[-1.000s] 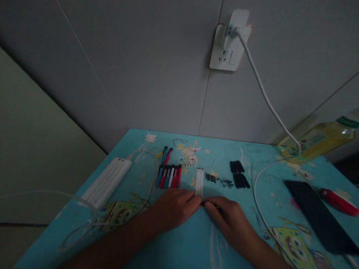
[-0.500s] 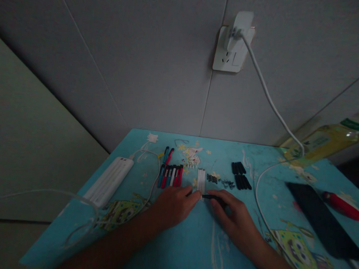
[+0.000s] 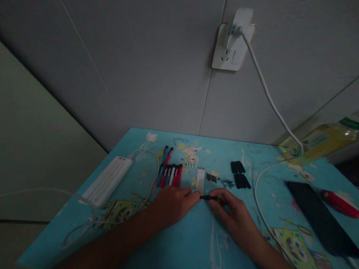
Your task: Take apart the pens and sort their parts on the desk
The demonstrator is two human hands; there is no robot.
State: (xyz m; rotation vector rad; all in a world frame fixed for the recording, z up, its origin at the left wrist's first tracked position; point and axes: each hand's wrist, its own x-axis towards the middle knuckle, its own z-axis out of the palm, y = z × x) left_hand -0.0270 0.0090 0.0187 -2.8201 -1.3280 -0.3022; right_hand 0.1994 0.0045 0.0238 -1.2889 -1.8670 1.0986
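A thin black pen part (image 3: pixel 209 197) lies level between my hands, near the front end of a row of slim white pen refills (image 3: pixel 200 179). My left hand (image 3: pixel 175 203) is closed, thumb and forefinger at its left end. From the other side my right hand (image 3: pixel 234 212) pinches the right end; its other fingers curl below. Behind my left hand, several red, teal and white pen barrels (image 3: pixel 170 175) lie side by side. Small dark pieces (image 3: pixel 211 177) and tiny parts (image 3: pixel 227 183) sit right of the refills. Further right are several short black tubes (image 3: pixel 240 175).
A white power strip (image 3: pixel 109 181) with a looping cable stands at left. On the right are a dark flat panel (image 3: pixel 321 216), a red-handled object (image 3: pixel 341 204) and a bottle of yellow liquid (image 3: pixel 322 138). A white cable (image 3: pixel 267 88) hangs from the wall charger (image 3: pixel 240 28) onto the table.
My right hand's fingers have shifted slightly along the black pen part, so more of it shows between my hands. The view has moved a little; the laid-out parts stay put.
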